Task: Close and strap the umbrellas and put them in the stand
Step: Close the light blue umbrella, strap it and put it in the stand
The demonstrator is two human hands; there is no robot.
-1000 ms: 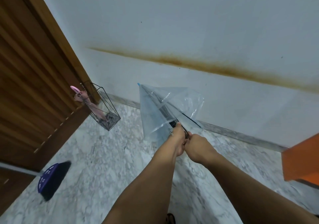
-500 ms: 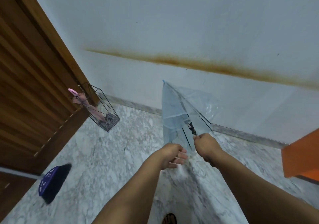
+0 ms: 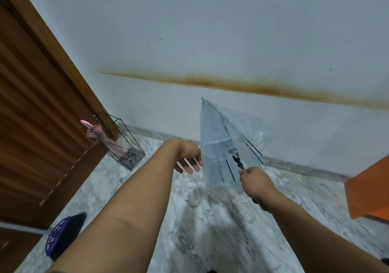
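Observation:
A clear plastic umbrella [image 3: 216,146] with a blue tip and black ribs points up and away from me, its canopy collapsed but loose. My right hand [image 3: 255,181] grips its shaft just below the black runner. Just left of the canopy hovers my left hand [image 3: 187,157], fingers spread and blurred, holding nothing. A black wire umbrella stand [image 3: 126,144] sits on the floor against the wooden door, and a folded pink umbrella [image 3: 99,136] leans inside it.
A wooden louvred door [image 3: 31,125] fills the left side. A purple broom head [image 3: 63,237] lies on the marble floor at lower left. An orange piece of furniture [image 3: 368,192] juts in at the right. The white wall carries a brown stain.
My left hand let go of the umbrella shaft and moved up to the canopy's left side. The umbrella swung more upright and to the right in my right hand.

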